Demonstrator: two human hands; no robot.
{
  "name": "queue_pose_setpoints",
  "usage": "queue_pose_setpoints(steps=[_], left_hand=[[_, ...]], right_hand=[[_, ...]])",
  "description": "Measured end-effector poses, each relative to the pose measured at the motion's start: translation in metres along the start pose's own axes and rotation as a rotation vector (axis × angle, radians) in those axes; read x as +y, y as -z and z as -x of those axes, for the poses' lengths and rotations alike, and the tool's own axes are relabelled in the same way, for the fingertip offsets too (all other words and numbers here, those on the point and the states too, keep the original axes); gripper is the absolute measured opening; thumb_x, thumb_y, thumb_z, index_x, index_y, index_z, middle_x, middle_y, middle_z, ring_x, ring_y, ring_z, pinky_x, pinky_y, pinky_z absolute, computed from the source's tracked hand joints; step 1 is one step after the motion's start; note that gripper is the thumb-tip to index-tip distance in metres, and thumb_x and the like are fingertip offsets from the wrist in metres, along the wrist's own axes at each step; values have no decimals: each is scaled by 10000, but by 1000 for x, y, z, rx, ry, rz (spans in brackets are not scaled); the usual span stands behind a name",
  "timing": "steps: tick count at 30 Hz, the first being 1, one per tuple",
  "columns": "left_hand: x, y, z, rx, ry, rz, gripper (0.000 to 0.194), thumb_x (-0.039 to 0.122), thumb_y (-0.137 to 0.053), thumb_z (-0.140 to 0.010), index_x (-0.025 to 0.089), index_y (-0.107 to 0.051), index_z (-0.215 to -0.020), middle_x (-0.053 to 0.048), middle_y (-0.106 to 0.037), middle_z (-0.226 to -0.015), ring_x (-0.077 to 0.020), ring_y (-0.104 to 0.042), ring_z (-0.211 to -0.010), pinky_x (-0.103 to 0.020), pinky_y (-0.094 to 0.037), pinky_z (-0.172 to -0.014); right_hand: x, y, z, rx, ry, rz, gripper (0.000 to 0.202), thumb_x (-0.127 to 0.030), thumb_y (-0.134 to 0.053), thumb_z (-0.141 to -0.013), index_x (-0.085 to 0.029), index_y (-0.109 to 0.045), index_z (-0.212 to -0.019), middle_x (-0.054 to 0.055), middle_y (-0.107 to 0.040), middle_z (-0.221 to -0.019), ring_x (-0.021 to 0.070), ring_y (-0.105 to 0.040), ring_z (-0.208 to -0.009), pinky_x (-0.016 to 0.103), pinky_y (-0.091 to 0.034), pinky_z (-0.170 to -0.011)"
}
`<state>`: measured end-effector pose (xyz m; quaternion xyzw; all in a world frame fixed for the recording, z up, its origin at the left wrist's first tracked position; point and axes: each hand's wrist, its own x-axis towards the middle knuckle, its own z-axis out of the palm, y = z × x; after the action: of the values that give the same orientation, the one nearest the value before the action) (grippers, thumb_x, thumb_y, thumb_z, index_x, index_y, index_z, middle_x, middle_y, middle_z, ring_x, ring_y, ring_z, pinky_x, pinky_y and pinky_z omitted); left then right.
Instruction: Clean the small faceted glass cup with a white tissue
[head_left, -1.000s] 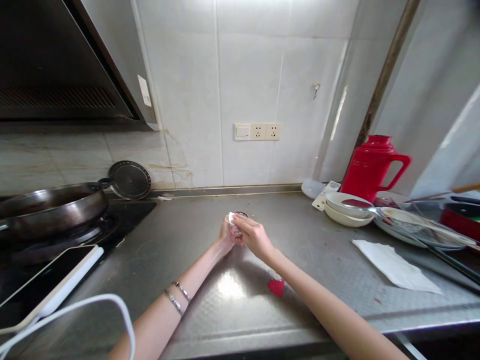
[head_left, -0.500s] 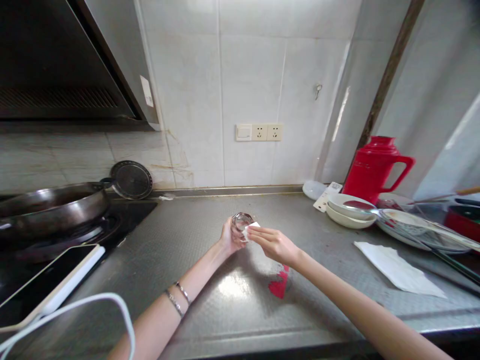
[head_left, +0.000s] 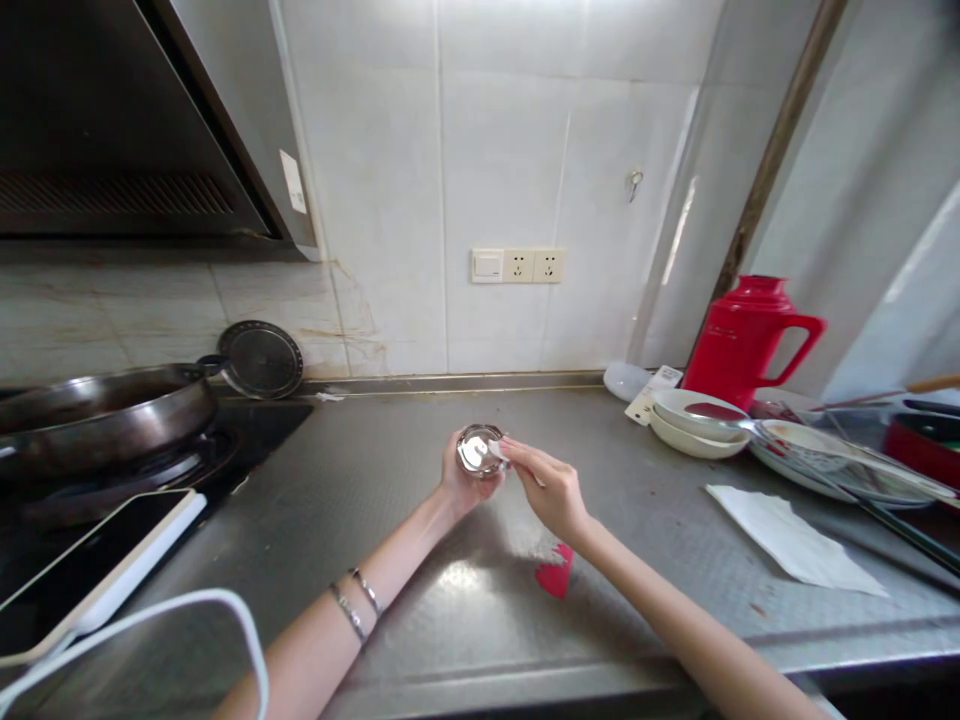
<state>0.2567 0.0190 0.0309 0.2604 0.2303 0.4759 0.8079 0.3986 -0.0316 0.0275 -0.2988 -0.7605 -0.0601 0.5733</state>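
Observation:
My left hand (head_left: pixel 463 480) is closed around the side of a small, shiny round dish (head_left: pixel 475 447), whose bright face is turned toward me. I cannot make out whether it is metal or glass. In the pinched fingers of my right hand (head_left: pixel 550 487) is a small wad of white tissue (head_left: pixel 496 450), pressed at the dish's right edge. Both hands are above the steel counter. Below the right wrist, a torn red piece (head_left: pixel 554 575) lies flat on the counter.
A metal pan (head_left: pixel 112 410) sits on the stove at left, near a phone (head_left: pixel 97 570) with a white cable (head_left: pixel 217 597). At right are a white paper sheet (head_left: pixel 795 540), stacked bowls (head_left: pixel 697 435), a plate with utensils and a red thermos jug (head_left: pixel 742 340).
The dish has tipped so its bright face shows more fully. My right hand has turned and shifted slightly, with the tissue still at the dish's right edge.

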Motion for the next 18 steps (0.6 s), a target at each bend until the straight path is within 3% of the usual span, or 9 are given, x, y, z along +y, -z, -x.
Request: queue_pose_setpoints(steps=[4,9,13,18], left_hand=[[-2,1,1,-16,-24,8,472,536,-388,-830,131,-627,-869,-80,-638,-626,-173,-596,-523,-219,-367,-403],[-3,2,9,-33,19,-190,632,641,-295,-821,150,-579,-1098,-97,-664,-667,-150,-512,-384,-211,-244,-327],[-4,1,10,-86,-39,-278,641,615,-255,-843,120,-570,-1103,-90,-652,-632,-144,-474,-338,-222,-238,-305],[-6,2,5,-22,-93,-309,558,566,-327,-847,101,-602,-986,-60,-619,-576,-138,-480,-348,-225,-266,-305]], right_hand=[[-3,-5,-8,77,-222,3,221,-211,-512,-891,-222,-698,-1009,49,-744,-943,192,-716,-802,274,-578,-714],[3,-6,-17,93,-405,30,214,-252,-523,-871,-179,-725,-874,44,-747,-770,168,-680,-612,222,-517,-553],[4,-8,-21,69,-404,40,223,-242,-509,-870,-175,-722,-857,51,-742,-761,171,-669,-607,231,-504,-555],[1,-11,-26,28,-300,48,234,-207,-474,-876,-190,-708,-875,49,-735,-768,170,-677,-646,240,-516,-608]])
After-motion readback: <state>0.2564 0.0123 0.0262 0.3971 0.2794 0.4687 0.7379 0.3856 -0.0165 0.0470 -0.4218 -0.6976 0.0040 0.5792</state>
